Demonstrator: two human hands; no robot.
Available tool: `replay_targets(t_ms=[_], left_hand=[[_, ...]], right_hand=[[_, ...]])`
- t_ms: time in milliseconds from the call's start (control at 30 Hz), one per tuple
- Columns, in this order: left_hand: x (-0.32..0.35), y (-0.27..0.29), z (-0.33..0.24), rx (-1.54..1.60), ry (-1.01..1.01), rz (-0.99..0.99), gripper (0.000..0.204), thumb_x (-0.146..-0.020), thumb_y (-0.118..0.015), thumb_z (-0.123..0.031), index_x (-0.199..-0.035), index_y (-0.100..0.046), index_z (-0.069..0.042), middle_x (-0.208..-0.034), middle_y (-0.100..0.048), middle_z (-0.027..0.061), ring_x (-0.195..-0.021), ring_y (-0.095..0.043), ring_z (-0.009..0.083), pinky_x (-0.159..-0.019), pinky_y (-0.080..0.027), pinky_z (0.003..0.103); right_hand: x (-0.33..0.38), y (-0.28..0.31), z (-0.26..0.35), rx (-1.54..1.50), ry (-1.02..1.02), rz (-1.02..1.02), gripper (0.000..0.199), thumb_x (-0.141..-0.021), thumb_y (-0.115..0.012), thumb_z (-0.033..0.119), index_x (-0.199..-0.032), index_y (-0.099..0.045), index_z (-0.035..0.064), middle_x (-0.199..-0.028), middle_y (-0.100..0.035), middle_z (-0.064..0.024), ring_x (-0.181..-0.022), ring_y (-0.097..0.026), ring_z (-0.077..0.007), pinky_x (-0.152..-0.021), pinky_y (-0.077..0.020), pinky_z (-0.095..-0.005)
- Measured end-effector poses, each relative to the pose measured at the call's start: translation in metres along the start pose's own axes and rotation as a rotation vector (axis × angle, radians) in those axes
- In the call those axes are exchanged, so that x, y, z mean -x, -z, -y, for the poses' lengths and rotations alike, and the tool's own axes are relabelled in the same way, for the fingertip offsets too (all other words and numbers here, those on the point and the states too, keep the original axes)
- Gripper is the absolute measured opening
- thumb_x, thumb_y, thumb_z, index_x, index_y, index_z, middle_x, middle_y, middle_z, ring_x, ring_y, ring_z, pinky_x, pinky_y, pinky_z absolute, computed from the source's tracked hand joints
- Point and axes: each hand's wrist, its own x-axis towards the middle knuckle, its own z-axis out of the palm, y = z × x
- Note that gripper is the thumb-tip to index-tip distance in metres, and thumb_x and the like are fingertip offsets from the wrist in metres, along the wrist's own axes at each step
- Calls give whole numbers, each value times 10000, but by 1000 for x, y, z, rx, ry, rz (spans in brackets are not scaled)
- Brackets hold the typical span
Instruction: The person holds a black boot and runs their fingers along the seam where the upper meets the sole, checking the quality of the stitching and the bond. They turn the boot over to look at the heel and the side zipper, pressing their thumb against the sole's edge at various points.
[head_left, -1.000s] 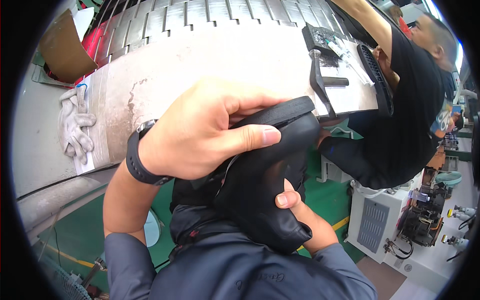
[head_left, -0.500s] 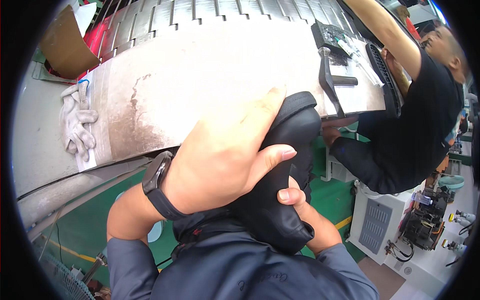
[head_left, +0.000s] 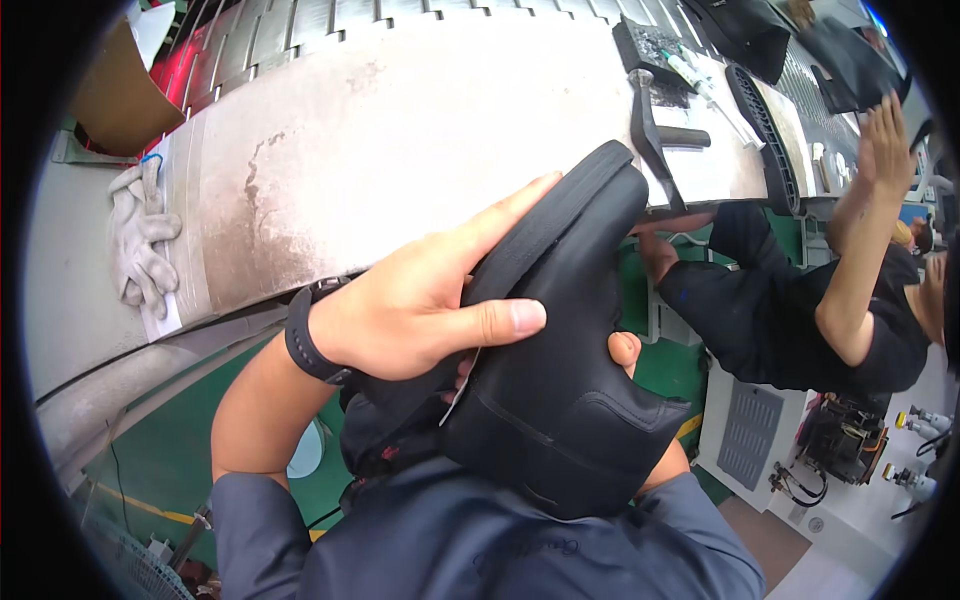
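Left hand [head_left: 420,310] has slid up the black shoe [head_left: 560,370], fingers flat on its sole; right hand [head_left: 640,400] grips underneath, mostly hidden.

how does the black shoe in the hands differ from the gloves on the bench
The black shoe is dark, smooth and firm-shaped, gripped by the left hand and right hand. The gloves are pale, limp and crumpled, lying untouched on the bench. Both are things to wear.
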Motion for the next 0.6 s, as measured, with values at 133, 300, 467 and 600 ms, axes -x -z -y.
replay_targets(t_ms=[133,300,467,600], left_hand=[[7,-2,4,27,30,5,903,-1046,-726,-211,-1710,-180,67,-1666,-425,261,-1512,-473,300,-1257,-349,372],[9,-12,6,-90,-36,-19,960,-1003,-786,-245,-1691,-201,82,-1610,-484,275,-1482,-507,324,-1248,-370,385],[11,-9,10,-155,3,-1,995,-988,-802,-269,-1682,-189,96,-1620,-461,304,-1498,-496,366,-1252,-371,402],[11,-11,18,-139,-16,-2,985,-995,-787,-261,-1680,-180,104,-1632,-438,321,-1513,-477,390,-1262,-360,411]], right_hand=[[3,-2,-17,-8,-83,2,979,-746,-759,416,-1553,-454,-46,-1438,-615,-224,-1311,-648,-334,-1145,-517,-464],[-1,-2,-23,-10,-108,13,976,-750,-754,422,-1553,-457,-48,-1443,-614,-221,-1315,-645,-331,-1145,-514,-460],[-1,3,-16,-12,-81,10,974,-754,-749,428,-1552,-460,-50,-1449,-613,-217,-1319,-642,-327,-1145,-511,-456],[-2,4,-14,-6,-80,13,972,-758,-744,433,-1552,-462,-51,-1453,-613,-214,-1322,-640,-324,-1144,-508,-453]])
